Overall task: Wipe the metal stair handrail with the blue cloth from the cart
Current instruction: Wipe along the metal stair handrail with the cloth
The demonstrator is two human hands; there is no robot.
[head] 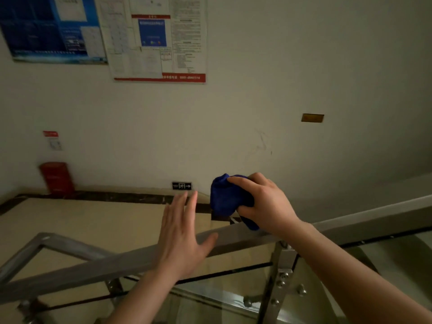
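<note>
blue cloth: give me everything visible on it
The blue cloth is deep blue, soft and fuzzy-looking, bunched into a wad. The right hand grips it, fingers over the top, thumb beneath. Its lower end hangs down to the grey metal handrail, apparently touching it. The open left hand stays clear of it.

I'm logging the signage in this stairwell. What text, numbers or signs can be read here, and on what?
Exit sign, low on the wall: running-figure pictogram and arrow pointing right, no words.
Red strip at the foot of the notice board: a phone number, too blurred to quote.
Blue poster, white notices, red wall label, red box, brass plaque: all too blurred.
</note>
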